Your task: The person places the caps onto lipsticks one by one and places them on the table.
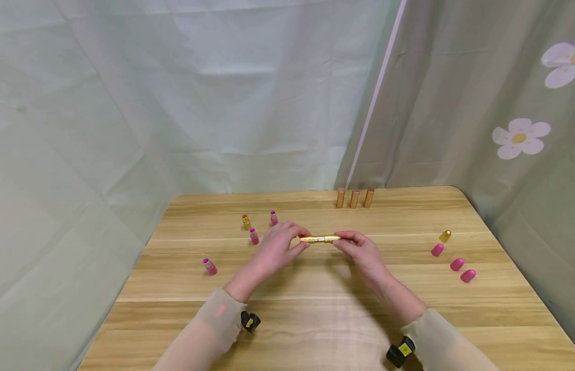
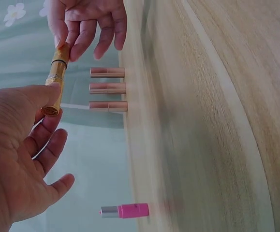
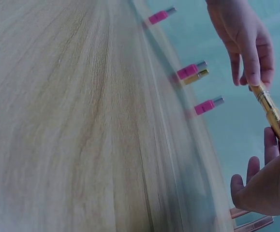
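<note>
A gold lipstick tube (image 1: 318, 239) is held level above the table between both hands. My left hand (image 1: 277, 246) pinches its base end with thumb and fingers, while my right hand (image 1: 362, 254) pinches the tapered cap end. Between the two gold parts a silvery band shows in the head view. In the left wrist view the tube (image 2: 57, 79) spans the gap between the hands, its flat round base facing the camera. The lower fingers of the left hand (image 2: 21, 140) spread loosely below it.
Uncapped pink lipsticks (image 1: 210, 266) and an uncapped gold one (image 1: 246, 222) stand on the left. Pink caps (image 1: 468, 276) and a gold cap (image 1: 445, 236) stand on the right. Several copper-coloured lipsticks (image 1: 355, 198) line the table's back edge, before a curtain (image 1: 268, 103).
</note>
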`<state>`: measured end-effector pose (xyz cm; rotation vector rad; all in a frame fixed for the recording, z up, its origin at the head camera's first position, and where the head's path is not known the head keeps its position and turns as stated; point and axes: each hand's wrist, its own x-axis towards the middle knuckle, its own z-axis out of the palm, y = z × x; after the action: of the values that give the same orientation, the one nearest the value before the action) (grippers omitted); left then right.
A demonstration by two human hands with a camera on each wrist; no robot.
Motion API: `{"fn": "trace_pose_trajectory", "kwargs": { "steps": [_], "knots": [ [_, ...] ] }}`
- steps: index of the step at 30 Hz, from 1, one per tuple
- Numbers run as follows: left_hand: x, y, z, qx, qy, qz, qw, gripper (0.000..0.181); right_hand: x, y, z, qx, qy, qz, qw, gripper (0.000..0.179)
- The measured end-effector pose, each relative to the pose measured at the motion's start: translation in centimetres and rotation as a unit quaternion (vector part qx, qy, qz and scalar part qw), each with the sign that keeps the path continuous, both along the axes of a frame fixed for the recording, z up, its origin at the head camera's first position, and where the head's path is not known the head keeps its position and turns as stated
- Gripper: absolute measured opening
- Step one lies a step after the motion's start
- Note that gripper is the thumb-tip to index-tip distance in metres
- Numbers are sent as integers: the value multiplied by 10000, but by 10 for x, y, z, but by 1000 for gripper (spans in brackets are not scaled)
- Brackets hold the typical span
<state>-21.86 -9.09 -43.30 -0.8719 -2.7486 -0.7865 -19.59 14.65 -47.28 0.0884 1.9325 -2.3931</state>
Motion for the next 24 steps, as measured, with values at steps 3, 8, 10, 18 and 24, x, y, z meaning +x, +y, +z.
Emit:
{"fn": "trace_pose_trajectory", "kwargs": {
  "steps": [3,8,10,18,24],
  "knots": [
    [0,1,0,-26,-25,-26,10000,19,0,-2,1,90,1,111,9999,33],
    [1,4,0,18,-47,-104,9999,19,1,-5,2,162,6,183,9997,32],
    [1,5,0,74,-31,-139,9999,19,1,-5,2,180,8,197,9996,33],
    [3,7,0,195,-20,-146,9997,18,2,-6,2,234,60,244,9994,34],
    [2,8,-1,217,-56,-131,9997,18,3,-6,2,231,78,272,9993,34]
  ]
}}
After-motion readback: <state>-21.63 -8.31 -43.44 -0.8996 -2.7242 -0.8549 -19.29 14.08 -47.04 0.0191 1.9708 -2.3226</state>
